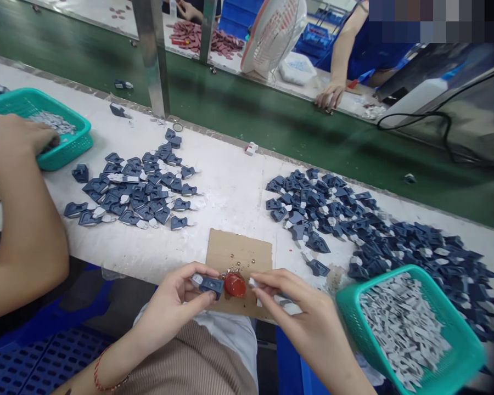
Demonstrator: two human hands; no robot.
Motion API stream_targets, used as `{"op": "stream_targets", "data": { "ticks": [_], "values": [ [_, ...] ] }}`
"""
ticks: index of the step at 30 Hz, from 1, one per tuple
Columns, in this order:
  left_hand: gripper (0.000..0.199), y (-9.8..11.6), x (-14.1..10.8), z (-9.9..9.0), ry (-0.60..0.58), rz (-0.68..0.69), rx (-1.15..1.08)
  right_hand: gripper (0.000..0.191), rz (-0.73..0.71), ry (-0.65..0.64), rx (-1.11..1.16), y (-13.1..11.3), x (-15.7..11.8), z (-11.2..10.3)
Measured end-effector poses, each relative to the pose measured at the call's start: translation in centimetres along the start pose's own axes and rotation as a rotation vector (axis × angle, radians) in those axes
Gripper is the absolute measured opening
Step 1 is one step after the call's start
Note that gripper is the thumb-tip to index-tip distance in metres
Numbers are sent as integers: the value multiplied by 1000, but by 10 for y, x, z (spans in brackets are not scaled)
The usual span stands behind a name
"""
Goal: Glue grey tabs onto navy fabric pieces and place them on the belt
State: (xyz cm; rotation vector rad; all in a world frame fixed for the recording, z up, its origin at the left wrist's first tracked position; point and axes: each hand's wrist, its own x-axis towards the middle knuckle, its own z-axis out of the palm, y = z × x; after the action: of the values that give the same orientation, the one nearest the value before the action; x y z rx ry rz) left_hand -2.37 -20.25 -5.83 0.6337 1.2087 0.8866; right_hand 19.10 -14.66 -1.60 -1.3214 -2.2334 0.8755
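My left hand (180,300) grips a dark blue plastic part (211,286) with a white piece at its end, above the table's front edge. My right hand (298,302) pinches a small white plastic piece (253,282) between thumb and fingertips, apart from the blue part. Between both hands, a small red cap (235,285) with a wet-looking red surface sits on a piece of cardboard (239,245). Tiny metal-coloured bits lie around the cap. The lower fingers of my right hand partly cover another pale piece (288,304).
A green basket (348,312) of grey-white pieces stands at right, beside a big pile of blue parts (415,247). Another pile (135,189) lies left. A neighbour's hand (20,134) reaches into a second green basket (72,148). Across the green belt (239,107) is another worker's hand (331,94).
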Motion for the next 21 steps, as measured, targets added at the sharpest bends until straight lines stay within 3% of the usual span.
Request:
{"op": "stream_targets", "data": {
  "ticks": [6, 10, 17, 21],
  "values": [
    [23, 1, 0, -2, 5, -23, 1, 20, 155, 151, -112, 35, -5, -14],
    [23, 0, 1, -1, 10, -15, 24, 23, 97, 144, -227, 49, -8, -12],
    [24, 0, 1, 5, 15, -7, 18, 21, 35, 97, -244, 48, -13, -6],
    [24, 5, -2, 10, 69, -4, 32, 20, 136, 219, -178, 42, -35, -23]
  ]
}}
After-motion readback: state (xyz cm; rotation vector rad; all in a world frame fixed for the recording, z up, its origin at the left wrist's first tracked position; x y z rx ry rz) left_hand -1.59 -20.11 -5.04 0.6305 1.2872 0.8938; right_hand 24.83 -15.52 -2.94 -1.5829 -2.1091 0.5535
